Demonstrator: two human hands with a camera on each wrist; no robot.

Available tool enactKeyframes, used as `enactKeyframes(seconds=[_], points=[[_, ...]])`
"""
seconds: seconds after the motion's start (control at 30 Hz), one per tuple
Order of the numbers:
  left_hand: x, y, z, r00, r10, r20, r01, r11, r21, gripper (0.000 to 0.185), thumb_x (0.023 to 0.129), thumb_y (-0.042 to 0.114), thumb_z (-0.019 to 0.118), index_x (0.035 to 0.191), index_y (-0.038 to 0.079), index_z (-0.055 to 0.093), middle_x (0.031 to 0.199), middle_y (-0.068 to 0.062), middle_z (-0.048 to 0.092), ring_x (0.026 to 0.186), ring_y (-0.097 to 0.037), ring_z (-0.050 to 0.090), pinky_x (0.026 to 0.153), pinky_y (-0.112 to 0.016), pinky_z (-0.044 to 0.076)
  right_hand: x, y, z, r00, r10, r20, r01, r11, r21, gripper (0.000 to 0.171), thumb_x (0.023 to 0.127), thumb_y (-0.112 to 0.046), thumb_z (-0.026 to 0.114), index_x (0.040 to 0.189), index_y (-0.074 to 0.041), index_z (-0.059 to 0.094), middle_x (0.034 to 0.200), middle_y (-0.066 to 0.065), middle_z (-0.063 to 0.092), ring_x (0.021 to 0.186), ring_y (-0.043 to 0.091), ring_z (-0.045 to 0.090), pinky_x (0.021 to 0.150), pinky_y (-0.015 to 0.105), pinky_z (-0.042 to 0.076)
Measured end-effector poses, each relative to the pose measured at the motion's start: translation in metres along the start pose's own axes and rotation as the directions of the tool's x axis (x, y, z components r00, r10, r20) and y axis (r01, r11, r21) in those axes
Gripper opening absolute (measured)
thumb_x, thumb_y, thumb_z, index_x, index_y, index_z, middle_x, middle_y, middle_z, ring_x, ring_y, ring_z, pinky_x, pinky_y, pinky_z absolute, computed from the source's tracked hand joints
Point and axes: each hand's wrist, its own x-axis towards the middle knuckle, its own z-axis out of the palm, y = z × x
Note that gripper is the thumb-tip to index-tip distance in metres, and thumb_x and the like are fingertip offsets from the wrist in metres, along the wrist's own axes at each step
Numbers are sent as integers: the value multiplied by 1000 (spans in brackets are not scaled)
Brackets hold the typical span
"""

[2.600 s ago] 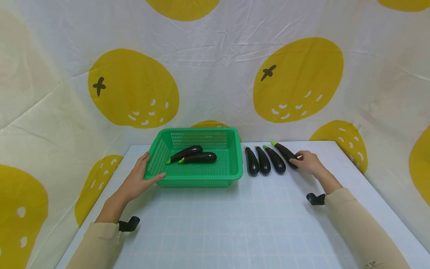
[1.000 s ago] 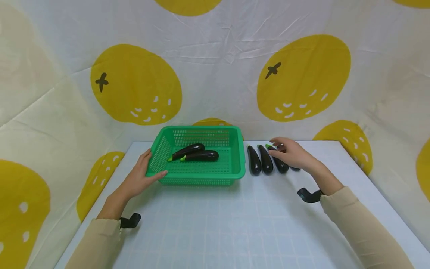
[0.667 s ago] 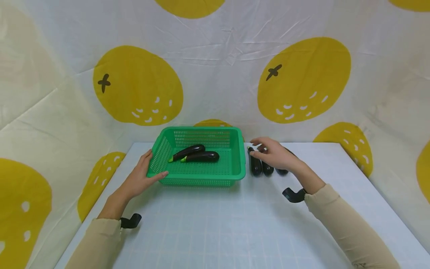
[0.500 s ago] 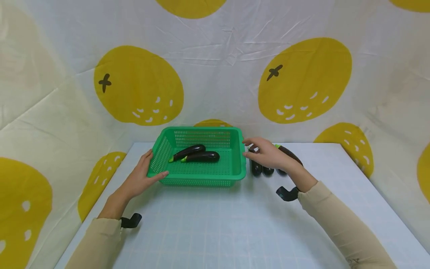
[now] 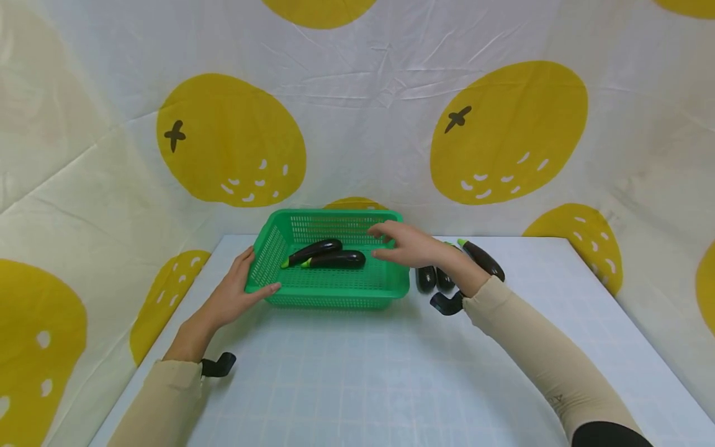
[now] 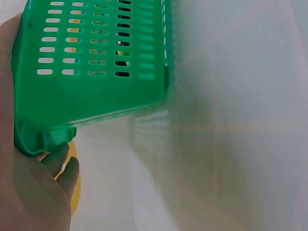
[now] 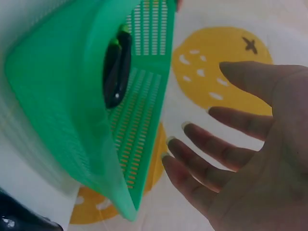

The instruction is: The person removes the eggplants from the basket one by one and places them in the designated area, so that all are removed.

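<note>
The left hand [image 5: 231, 297] stays where it was a couple of seconds ago, gripping the near-left corner of the green perforated plastic basket [image 5: 385, 292], thumb along the front rim and fingers against the side wall; the left wrist view shows the palm pressed to that corner. Inside the basket lie two glossy dark purple eggplants with green stems [image 5: 326, 256], side by side and touching, stems pointing left, unmoved throughout. What has changed is on the right: the right hand [image 5: 409, 246], which earlier rested on the far-right eggplant of the row on the white gridded table [image 5: 357, 372], has travelled leftward across the row and now hovers over the right part of the basket, just right of the two eggplants in it. Its fingers are spread and relaxed, holding nothing, which the right wrist view confirms with an empty palm facing the basket's wall. The row of dark eggplants beside the basket [image 5: 436, 278] is partly hidden by the wrist and beige sleeve; two rounded ends show just right of the basket, and the outermost eggplant [image 5: 483, 259] lies angled, near the others, its green stem away from the person. I judge that no eggplant left the row in this sweep, so the basket's count holds at two and the hand has arrived there empty.
</note>
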Motion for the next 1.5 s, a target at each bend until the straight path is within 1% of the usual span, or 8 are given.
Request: enactKeyframes(seconds=[0.17, 0.5, 0.6, 0.83, 1.0, 1.17, 1.33, 1.5], points=[[0, 1, -2, 1000, 2, 9, -2, 1000, -3, 112, 92, 64, 65, 164, 3, 6, 171, -13, 3, 153, -44, 16, 115, -70, 23, 24, -3, -4, 994, 34, 106, -32, 999, -20, 56, 102, -25, 63, 151, -2, 45, 149, 20, 50, 131, 36, 54, 107, 48, 47], [0, 0, -1, 1000, 10, 12, -9, 1000, -12, 111, 91, 64, 66, 164, 5, 7, 171, -12, 4, 154, -42, 17, 116, -69, 24, 70, 7, 4, 956, 121, 265, -101, 991, -89, 59, 102, -28, 65, 153, -7, 44, 153, 16, 48, 140, 34, 47, 111, 48, 43], [0, 1, 0, 1000, 9, 18, -9, 1000, -12, 111, 91, 64, 66, 164, 5, 7, 171, -13, 4, 153, -42, 17, 116, -69, 24, 80, 13, 10, 934, 158, 319, -140, 987, -80, 64, 102, -27, 65, 156, -6, 40, 157, 15, 44, 144, 34, 42, 113, 48, 41], [-4, 3, 2, 1000, 2, 16, -1, 1000, -21, 111, 91, 65, 66, 165, 6, 7, 171, -12, 4, 154, -42, 17, 116, -69, 25, 98, 29, 27, 864, 253, 436, -255, 965, -56, 70, 102, -29, 65, 160, -10, 33, 161, 18, 37, 149, 35, 35, 116, 52, 37], [-2, 1, 1, 1000, 7, 9, -7, 1000, -10, 111, 91, 66, 65, 165, 6, 8, 172, -10, 4, 154, -40, 18, 116, -67, 25, 103, 38, 36, 844, 286, 455, -315, 949, -12, 68, 103, -26, 64, 161, -10, 32, 161, 19, 36, 147, 36, 38, 115, 52, 39], [1, 0, 0, 1000, -5, 9, 5, 1000, -6, 112, 90, 69, 64, 165, 9, 6, 172, -7, 3, 154, -39, 17, 116, -68, 25, 107, 44, 42, 834, 311, 455, -377, 925, 58, 66, 103, -26, 63, 160, -9, 34, 165, 15, 28, 146, 34, 39, 112, 50, 43], [2, -1, -1, 1000, -2, 3, 2, 1000, -7, 112, 90, 68, 65, 165, 10, 7, 172, -8, 4, 154, -38, 18, 116, -68, 25, 113, 50, 49, 838, 327, 436, -398, 914, 81, 63, 103, -28, 64, 157, -8, 39, 165, 15, 28, 145, 35, 40, 109, 51, 46], [0, -1, -1, 1000, -2, 1, 2, 1000, -21, 110, 90, 67, 65, 165, 9, 8, 172, -8, 5, 154, -38, 18, 116, -67, 25, 115, 50, 56, 850, 341, 402, -390, 920, 43, 59, 103, -28, 64, 154, -7, 43, 161, 16, 34, 142, 35, 43, 105, 48, 50]])
